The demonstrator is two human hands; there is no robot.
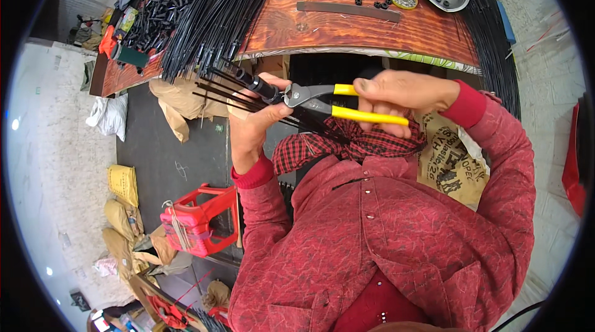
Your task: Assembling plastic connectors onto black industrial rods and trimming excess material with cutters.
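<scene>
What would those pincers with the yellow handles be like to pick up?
The pincers are probably head-heavy, since the thick grey head looks like solid metal. The yellow handles look coated, so they may not be very slippery. Each half is likely stiff, though the handles may swing at the joint: they stand apart in the right hand.

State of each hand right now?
Left hand: closed, holding a black tubular fitting.
Right hand: closed, holding yellow-handled end-cutting pincers.
</scene>
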